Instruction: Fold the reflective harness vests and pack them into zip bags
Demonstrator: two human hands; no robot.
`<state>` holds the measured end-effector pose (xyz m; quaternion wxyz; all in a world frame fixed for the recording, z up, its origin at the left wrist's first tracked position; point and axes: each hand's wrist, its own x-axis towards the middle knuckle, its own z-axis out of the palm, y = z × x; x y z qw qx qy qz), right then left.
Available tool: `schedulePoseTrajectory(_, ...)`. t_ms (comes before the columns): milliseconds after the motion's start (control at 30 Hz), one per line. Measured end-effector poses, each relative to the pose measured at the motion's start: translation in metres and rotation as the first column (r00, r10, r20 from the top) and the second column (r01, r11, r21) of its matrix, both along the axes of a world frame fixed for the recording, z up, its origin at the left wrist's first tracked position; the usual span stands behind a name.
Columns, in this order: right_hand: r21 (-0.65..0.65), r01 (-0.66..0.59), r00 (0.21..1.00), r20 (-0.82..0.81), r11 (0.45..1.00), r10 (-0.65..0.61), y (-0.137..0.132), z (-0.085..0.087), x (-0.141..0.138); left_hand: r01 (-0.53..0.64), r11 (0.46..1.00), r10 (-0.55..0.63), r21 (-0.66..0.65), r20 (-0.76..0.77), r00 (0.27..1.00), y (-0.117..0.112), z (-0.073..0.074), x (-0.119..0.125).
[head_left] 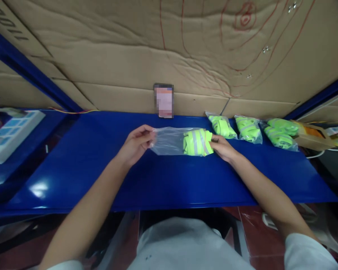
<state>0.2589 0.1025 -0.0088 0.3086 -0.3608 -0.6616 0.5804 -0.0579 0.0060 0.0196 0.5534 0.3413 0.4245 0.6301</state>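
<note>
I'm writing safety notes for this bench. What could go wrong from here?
The left hand pinches one end of the clear bag; a hard pull might tear it. The right hand grips the neon bundle's end, so a loosened hold could let it slip. A bagged bundle lies close behind that hand and might get nudged.

Left fingers (pixel 144 139) partly hide the bag (pixel 169 141); an upright rectangle (pixel 165 100) is pixelated.

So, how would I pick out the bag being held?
Find the blue table against the cardboard. Over its middle, a clear bag stretches left from a green bundle. That long see-through stretch sets it apart from the compact bagged bundles farther right.
</note>
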Motion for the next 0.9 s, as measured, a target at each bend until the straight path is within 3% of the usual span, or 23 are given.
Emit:
schedulePoseTrajectory(67, -0.039, 0.001, 1.0, 0.013, 0.999, -0.001, -0.001, 0.002, 0.001, -0.05, 0.999, 0.049, -0.021, -0.061, 0.997, 0.0, 0.004, -0.01)
schedulePoseTrajectory(133, -0.047, 0.039, 0.999, 0.025, 0.998, -0.038, 0.001, 0.003, 0.004, -0.218, 0.976, 0.214, -0.021, -0.121, 0.969, 0.001, 0.007, -0.022)
schedulePoseTrajectory(233, 0.006, 0.159, 0.986, 0.046, 0.987, -0.159, 0.008, 0.003, 0.01, -0.475, 0.88, 0.464, -0.013, -0.193, 0.864, 0.003, 0.011, -0.043)
schedulePoseTrajectory(400, 0.239, 0.273, 0.951, 0.078, 0.932, -0.299, 0.01, -0.005, 0.012, -0.58, 0.814, 0.528, -0.019, -0.391, 0.754, -0.007, 0.009, -0.087)
schedulePoseTrajectory(467, 0.392, 0.198, 0.963, 0.09, 0.898, -0.252, 0.006, -0.013, 0.009, -0.626, 0.78, 0.552, 0.017, -0.49, 0.675, -0.018, 0.002, -0.109)
schedulePoseTrajectory(533, 0.567, 0.058, 0.978, 0.134, 0.821, -0.162, 0.0, -0.022, 0.005, -0.655, 0.754, 0.533, 0.042, -0.622, 0.574, -0.031, -0.006, -0.126)
schedulePoseTrajectory(600, 0.666, -0.116, 0.972, 0.227, 0.736, -0.052, -0.006, -0.028, 0.002, -0.665, 0.74, 0.474, 0.105, -0.783, 0.404, -0.042, -0.009, -0.132)
schedulePoseTrajectory(633, 0.668, -0.192, 0.961, 0.276, 0.719, 0.0, -0.009, -0.029, 0.001, -0.657, 0.736, 0.439, 0.163, -0.854, 0.28, -0.046, -0.008, -0.128)
schedulePoseTrajectory(700, 0.628, -0.317, 0.924, 0.373, 0.711, 0.083, -0.014, -0.027, 0.003, -0.583, 0.747, 0.363, 0.321, -0.931, -0.048, -0.051, -0.003, -0.107)
schedulePoseTrajectory(733, 0.599, -0.365, 0.902, 0.418, 0.713, 0.111, -0.016, -0.024, 0.006, -0.523, 0.773, 0.338, 0.359, -0.931, -0.139, -0.052, 0.001, -0.091)
schedulePoseTrajectory(800, 0.547, -0.415, 0.865, 0.485, 0.727, 0.128, -0.018, -0.018, 0.016, -0.346, 0.85, 0.347, 0.398, -0.916, -0.201, -0.047, 0.005, -0.054)
schedulePoseTrajectory(833, 0.532, -0.418, 0.852, 0.51, 0.736, 0.116, -0.018, -0.015, 0.022, -0.243, 0.851, 0.419, 0.465, -0.882, -0.218, -0.043, 0.005, -0.036)
schedulePoseTrajectory(900, 0.53, -0.418, 0.827, 0.558, 0.738, 0.068, -0.016, -0.012, 0.035, -0.018, 0.907, 0.408, 0.421, -0.887, -0.217, -0.032, -0.002, -0.006)
